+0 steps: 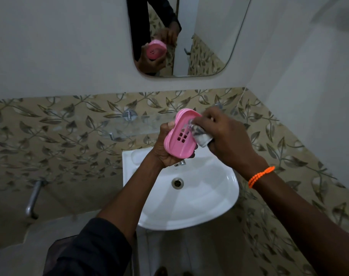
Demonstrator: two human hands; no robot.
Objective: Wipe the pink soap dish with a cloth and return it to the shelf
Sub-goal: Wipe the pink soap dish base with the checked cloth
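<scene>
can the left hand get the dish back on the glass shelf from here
Probably yes: the left hand grips the dish right in front of the shelf, with nothing visible between them.

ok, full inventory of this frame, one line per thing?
soap dish: 1, pink, held above the sink
cloth: 1, grey-white, pressed on the dish
sink: 1, white, wall-mounted, below the hands
glass shelf: 1, clear, on the tiled wall
mirror: 1, above the tiles
wall pipe: 1, metal, lower left
bracelet: 1, orange, right wrist
left hand: grips the dish from beneath
right hand: pinches the cloth
</scene>
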